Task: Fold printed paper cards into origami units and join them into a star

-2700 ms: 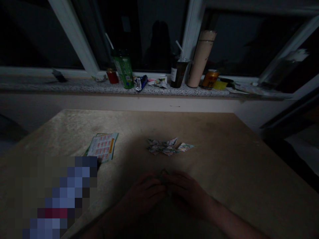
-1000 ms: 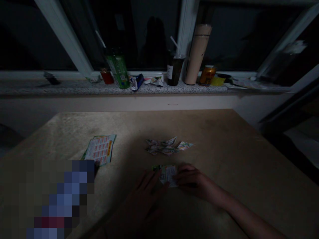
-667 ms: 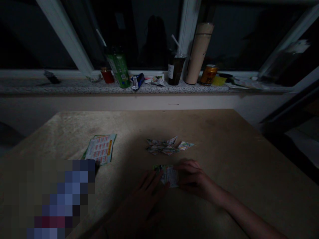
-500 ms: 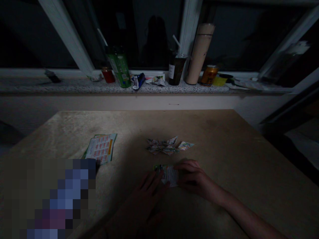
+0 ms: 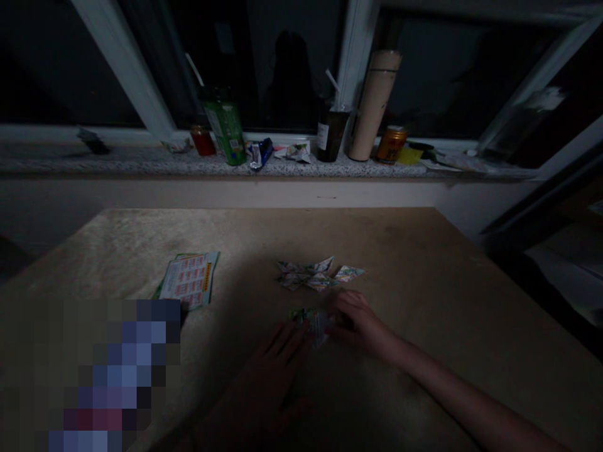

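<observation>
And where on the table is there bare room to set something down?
Bare tabletop lies right of the right hand, and between the folded paper pieces and the stacked printed sheets. Crowded: around the printed paper under the left hand, and along the granite windowsill.

Your left hand [image 5: 276,361] lies palm down, fingers parted toward one o'clock, left forearm [image 5: 217,417] dim; your right hand [image 5: 358,321] points to ten, fingers bent, right forearm [image 5: 447,389] toward four.

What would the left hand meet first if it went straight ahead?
Probably the green and white printed paper sheet partly under the left hand; past that, perhaps the patterned folded paper pieces, though depth is unclear.
</observation>
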Available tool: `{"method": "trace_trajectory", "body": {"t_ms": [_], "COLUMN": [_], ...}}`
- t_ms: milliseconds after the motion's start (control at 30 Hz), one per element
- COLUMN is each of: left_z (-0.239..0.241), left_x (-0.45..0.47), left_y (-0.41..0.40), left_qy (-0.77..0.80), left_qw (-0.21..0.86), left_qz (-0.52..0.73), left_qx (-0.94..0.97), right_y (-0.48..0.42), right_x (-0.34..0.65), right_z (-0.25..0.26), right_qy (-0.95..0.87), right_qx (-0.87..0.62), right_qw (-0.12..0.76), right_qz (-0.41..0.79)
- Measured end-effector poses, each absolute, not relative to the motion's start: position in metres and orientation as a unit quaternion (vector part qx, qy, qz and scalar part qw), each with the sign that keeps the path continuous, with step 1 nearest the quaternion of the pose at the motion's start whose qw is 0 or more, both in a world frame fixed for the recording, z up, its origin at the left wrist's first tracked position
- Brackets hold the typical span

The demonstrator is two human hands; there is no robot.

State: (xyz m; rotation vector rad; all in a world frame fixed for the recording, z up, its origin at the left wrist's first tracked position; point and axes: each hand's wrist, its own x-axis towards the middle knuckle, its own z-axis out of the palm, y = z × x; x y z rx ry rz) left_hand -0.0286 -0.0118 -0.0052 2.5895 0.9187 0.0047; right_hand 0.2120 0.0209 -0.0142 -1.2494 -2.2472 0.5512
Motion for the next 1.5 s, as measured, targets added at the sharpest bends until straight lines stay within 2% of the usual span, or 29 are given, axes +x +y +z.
{"method": "trace_trajectory", "body": {"t_ms": [400,733,1500], "left_z": [-0.003,0.001,-0.008], "left_x": [-0.027,-0.021,-0.028], "left_y": [-0.013,-0.014,-0.012], "left_qy": [0.318,0.326,0.315], "left_qw": [0.174,0.183,0.17], "left_qz": [-0.008,-0.038,0.003], "left_qx": [0.932,0.927,0.934], "right_y": [0.026,0.026,0.028], "right_x": [0.194,0.19,0.186], "right_z": [-0.029,-0.031,-0.029], "right_qy": [-0.841,-0.844,-0.847], "right_qx": [-0.506,-0.508,-0.512], "right_qw": [0.178,0.167,0.145], "right_qz": [0.066,0.033,0.015]}}
